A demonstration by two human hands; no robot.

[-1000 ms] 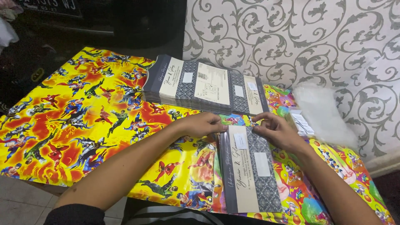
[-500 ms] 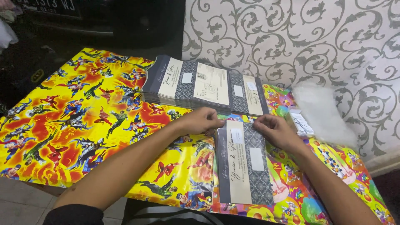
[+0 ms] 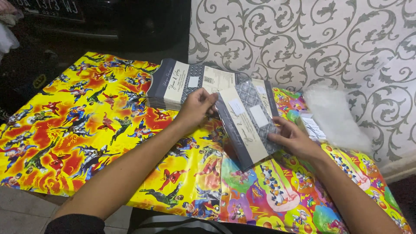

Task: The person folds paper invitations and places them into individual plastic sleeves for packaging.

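Both my hands hold one long dark grey card (image 3: 248,122) with a cream band and white labels, inside a clear plastic sleeve, tilted and raised above the table. My left hand (image 3: 197,106) pinches its upper left end. My right hand (image 3: 294,139) grips its right edge from below. Behind them lies a stack of similar grey and cream cards (image 3: 180,82) on the table.
The table is covered with a bright yellow and red cartoon-print sheet (image 3: 73,121). A pile of clear plastic sleeves (image 3: 333,117) lies at the right, with small white labels (image 3: 313,126) beside it. A patterned grey-white wall (image 3: 312,39) stands behind.
The card lay flat on the table under both hands; now it is lifted off the table and tilted, with my hands moved up and apart along it.
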